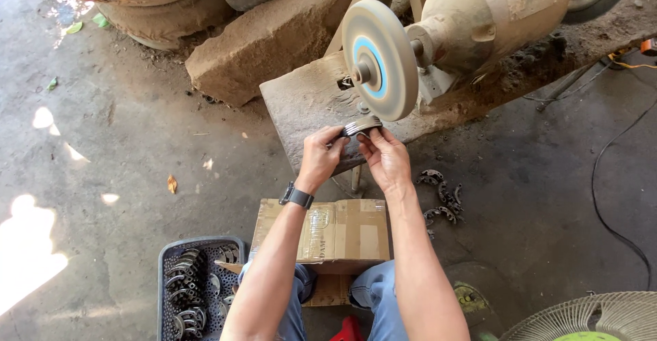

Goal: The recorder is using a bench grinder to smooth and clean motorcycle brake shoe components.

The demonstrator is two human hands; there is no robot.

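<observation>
My left hand (pixel 320 155) and my right hand (pixel 384 156) both grip a curved metal half-ring part (pixel 361 125), held up just under the round buffing wheel (pixel 378 59) of a dusty bench grinder (pixel 479 19). The part's edge sits at the wheel's lower rim; contact cannot be told. A dark watch (pixel 296 196) is on my left wrist.
A grey basket (pixel 166 266) at lower left holds several similar metal parts. More such parts (pixel 441 201) lie on the concrete floor to the right. A cardboard box (pixel 339 235) rests on my knees. A stone block (pixel 274 36), tyres, a cable and a fan guard (pixel 588 317) surround me.
</observation>
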